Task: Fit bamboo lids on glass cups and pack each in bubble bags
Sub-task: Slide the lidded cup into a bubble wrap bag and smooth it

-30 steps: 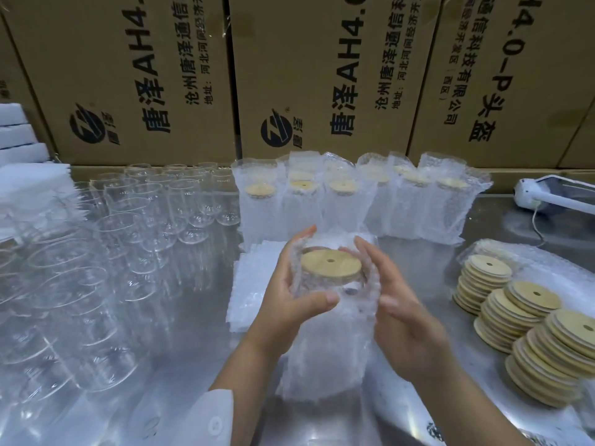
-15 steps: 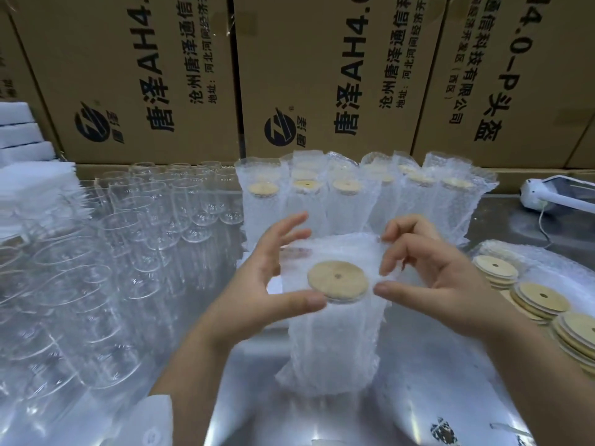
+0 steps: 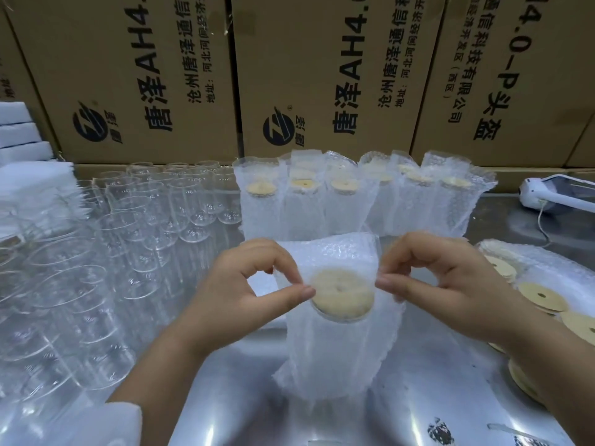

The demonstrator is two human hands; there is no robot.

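Pinching bubble bag (image 3: 335,365) round lidded cup (image 3: 343,297), left grip (image 3: 238,291) and right grip (image 3: 450,284) both — probably needing top folded next.

Packing workshop — stacked cartons (image 3: 138,75), steel bench (image 3: 434,381)

Cup (image 3: 338,349) indistinct inside bubble bag (image 3: 331,255); lid stacks (image 3: 541,296) partly off-frame right.
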